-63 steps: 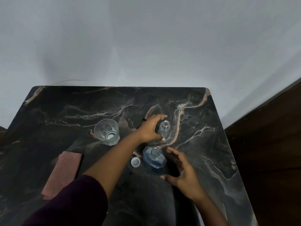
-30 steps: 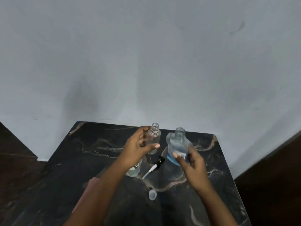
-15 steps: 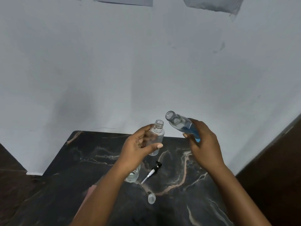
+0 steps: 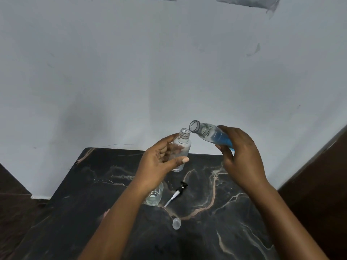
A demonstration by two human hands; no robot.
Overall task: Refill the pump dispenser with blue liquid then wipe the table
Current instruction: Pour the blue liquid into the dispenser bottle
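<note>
Your left hand point(image 4: 159, 162) holds the small empty bottle point(image 4: 180, 151) upright by its middle, above the surface point(image 4: 216, 231). Your right hand point(image 4: 242, 156) wraps around the blue liquid bottle point(image 4: 212, 135), tipped with its mouth just beside the small bottle's opening. Both look light and smooth, maybe slippery, so grip the sides firmly and pour slowly.

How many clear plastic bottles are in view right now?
2. The empty clear bottle is in the left hand; the tilted bottle with blue liquid is in the right hand.
</note>
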